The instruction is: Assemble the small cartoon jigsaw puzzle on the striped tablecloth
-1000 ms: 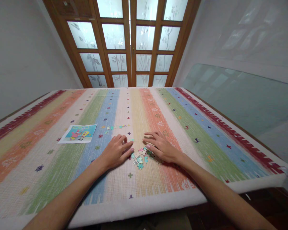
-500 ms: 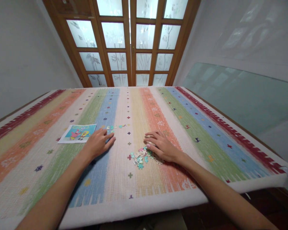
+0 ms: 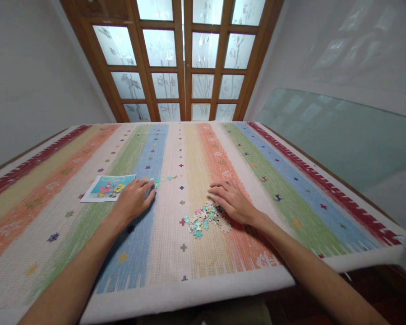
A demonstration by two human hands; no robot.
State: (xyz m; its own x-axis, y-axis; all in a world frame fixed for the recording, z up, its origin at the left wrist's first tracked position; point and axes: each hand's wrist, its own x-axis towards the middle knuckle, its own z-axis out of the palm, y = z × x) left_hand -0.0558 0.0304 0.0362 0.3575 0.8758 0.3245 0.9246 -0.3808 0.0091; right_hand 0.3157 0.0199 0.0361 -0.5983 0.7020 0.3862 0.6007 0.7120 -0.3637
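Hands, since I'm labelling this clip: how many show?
2: the left hand, near the printed cartoon picture and jigsaw row; the right hand, by the jigsaw pile. None appears hidden.

Cool daylight enters through the frosted panes (image 3: 203,85) of the wooden door (image 3: 188,67), nearly washed out in its upper rows. Pale glare marks the right wall (image 3: 362,40) beside the door; the left wall (image 3: 34,81) across from it is dull grey. Wide-angle distortion splays the door's frame upward. Puzzle pieces (image 3: 198,224) before the door look soft.
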